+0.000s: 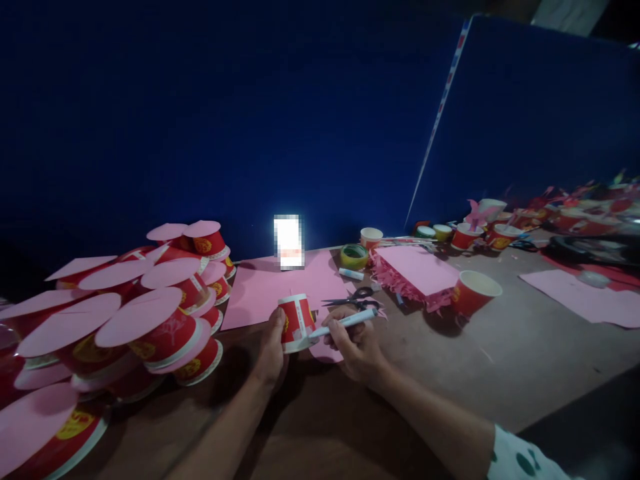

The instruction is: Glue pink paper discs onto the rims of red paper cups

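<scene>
My left hand [273, 343] is closed around the side of a red paper cup [299, 323] that is turned upside down, its white rim lowest. A pale strip runs down the cup's side, with gold print beside it. In my right hand [356, 343] is a white marker pen [350, 321], gripped like a pencil. Its tip end is close to the cup's lower side; whether it touches I cannot tell. Beyond my right hand lie scissors [357, 298] with dark handles. A round pink paper piece [325, 350] is partly hidden behind the cup and my right hand.
Upturned red cups topped with pink paper discs [145, 317] crowd the left. Pink sheets [255, 287] lie ahead, near green tape [354, 256] and a pen cap [351, 273]. Fringed pink paper [417, 270] and a tilted cup [475, 293] are right. A blue wall [225, 133] stands behind.
</scene>
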`<state>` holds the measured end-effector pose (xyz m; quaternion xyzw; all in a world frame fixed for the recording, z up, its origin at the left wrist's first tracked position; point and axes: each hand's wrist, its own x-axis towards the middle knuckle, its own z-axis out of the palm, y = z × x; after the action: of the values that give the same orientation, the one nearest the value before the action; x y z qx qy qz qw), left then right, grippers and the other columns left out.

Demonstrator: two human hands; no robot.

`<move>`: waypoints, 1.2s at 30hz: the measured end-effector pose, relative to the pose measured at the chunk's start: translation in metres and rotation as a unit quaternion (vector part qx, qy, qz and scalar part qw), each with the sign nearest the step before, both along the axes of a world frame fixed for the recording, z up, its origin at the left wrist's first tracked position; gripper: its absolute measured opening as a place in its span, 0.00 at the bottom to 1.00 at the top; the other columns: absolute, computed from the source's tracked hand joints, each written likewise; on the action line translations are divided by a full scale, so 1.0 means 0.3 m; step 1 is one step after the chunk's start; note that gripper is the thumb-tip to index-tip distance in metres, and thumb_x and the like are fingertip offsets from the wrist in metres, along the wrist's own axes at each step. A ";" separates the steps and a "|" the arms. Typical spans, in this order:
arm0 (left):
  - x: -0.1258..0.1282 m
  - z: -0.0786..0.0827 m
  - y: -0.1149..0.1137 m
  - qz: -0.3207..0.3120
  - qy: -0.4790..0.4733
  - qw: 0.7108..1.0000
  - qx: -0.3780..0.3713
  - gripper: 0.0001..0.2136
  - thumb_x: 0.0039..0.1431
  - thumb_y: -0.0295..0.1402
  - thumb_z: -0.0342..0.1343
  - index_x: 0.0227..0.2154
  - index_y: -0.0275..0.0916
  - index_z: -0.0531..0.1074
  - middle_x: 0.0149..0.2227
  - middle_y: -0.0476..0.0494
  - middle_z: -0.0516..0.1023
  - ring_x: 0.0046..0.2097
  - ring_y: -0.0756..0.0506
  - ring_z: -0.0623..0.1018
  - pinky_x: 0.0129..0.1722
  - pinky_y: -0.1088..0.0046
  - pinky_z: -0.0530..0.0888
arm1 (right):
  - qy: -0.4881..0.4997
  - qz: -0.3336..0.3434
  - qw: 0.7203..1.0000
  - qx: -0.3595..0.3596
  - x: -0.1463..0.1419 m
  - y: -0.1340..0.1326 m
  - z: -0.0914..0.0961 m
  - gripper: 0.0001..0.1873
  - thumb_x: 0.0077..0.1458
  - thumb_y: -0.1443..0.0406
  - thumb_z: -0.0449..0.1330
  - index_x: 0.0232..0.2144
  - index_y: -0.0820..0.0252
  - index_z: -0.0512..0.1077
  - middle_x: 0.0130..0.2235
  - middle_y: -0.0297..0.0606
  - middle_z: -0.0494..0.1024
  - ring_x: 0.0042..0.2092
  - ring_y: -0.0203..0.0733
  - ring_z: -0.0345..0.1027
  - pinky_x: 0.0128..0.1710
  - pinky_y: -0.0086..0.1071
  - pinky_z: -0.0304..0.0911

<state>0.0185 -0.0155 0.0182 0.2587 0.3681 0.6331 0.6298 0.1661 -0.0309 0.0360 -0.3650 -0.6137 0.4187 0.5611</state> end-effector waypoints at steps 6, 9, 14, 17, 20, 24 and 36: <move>0.000 0.011 -0.007 -0.028 0.001 1.000 -0.001 0.22 0.51 0.46 0.57 0.42 0.33 0.71 0.35 0.41 0.80 0.39 0.41 0.79 0.41 0.64 0.73 | 0.005 0.040 0.999 -0.026 -0.009 -0.001 -0.010 0.10 0.58 0.61 0.54 0.28 0.60 0.68 0.23 0.32 0.70 0.23 0.32 0.62 0.21 0.25 0.57; -0.001 0.006 -0.005 -0.032 -0.007 0.999 0.002 0.23 0.52 0.46 0.56 0.44 0.33 0.70 0.36 0.40 0.80 0.39 0.41 0.79 0.42 0.64 0.72 | 0.026 0.017 0.999 -0.018 -0.007 0.002 -0.005 0.10 0.57 0.60 0.55 0.29 0.61 0.69 0.24 0.33 0.71 0.25 0.33 0.64 0.23 0.25 0.60; 0.000 0.006 -0.004 -0.034 -0.018 0.999 -0.005 0.23 0.53 0.45 0.56 0.46 0.33 0.70 0.37 0.40 0.80 0.39 0.40 0.79 0.42 0.63 0.73 | 0.030 0.039 0.998 -0.031 -0.009 0.002 0.000 0.12 0.57 0.59 0.55 0.28 0.61 0.69 0.22 0.32 0.71 0.23 0.33 0.63 0.22 0.25 0.60; 0.002 0.013 -0.007 -0.042 -0.020 0.999 -0.006 0.23 0.52 0.45 0.56 0.46 0.33 0.70 0.37 0.39 0.80 0.39 0.39 0.79 0.41 0.62 0.73 | 0.052 0.029 0.998 -0.030 -0.013 0.002 -0.002 0.11 0.56 0.58 0.56 0.30 0.61 0.70 0.24 0.34 0.72 0.24 0.33 0.65 0.23 0.26 0.61; 0.003 0.021 -0.011 -0.050 -0.021 0.998 -0.011 0.23 0.52 0.45 0.56 0.46 0.33 0.70 0.36 0.39 0.80 0.39 0.39 0.79 0.41 0.62 0.73 | 0.062 0.030 0.997 -0.032 -0.015 0.003 -0.002 0.11 0.56 0.58 0.57 0.30 0.61 0.70 0.24 0.34 0.72 0.25 0.33 0.65 0.24 0.25 0.61; 0.004 0.026 -0.012 -0.059 -0.025 0.998 -0.011 0.23 0.53 0.46 0.55 0.46 0.32 0.70 0.36 0.38 0.80 0.39 0.39 0.79 0.42 0.62 0.73 | 0.064 0.037 0.996 -0.041 -0.015 0.005 0.002 0.12 0.56 0.58 0.57 0.28 0.61 0.70 0.22 0.32 0.71 0.23 0.32 0.63 0.22 0.24 0.59; 0.005 0.032 -0.010 -0.082 -0.046 0.995 -0.021 0.25 0.52 0.47 0.55 0.46 0.31 0.71 0.36 0.37 0.81 0.39 0.38 0.80 0.43 0.61 0.73 | 0.080 0.052 0.994 -0.051 -0.015 0.007 -0.003 0.11 0.57 0.58 0.57 0.30 0.61 0.69 0.23 0.33 0.72 0.24 0.32 0.63 0.23 0.24 0.60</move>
<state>0.0200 -0.0186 0.0278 0.2452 0.3297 0.5830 0.7009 0.1616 -0.0288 0.0351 -0.3259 -0.5629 0.5059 0.5666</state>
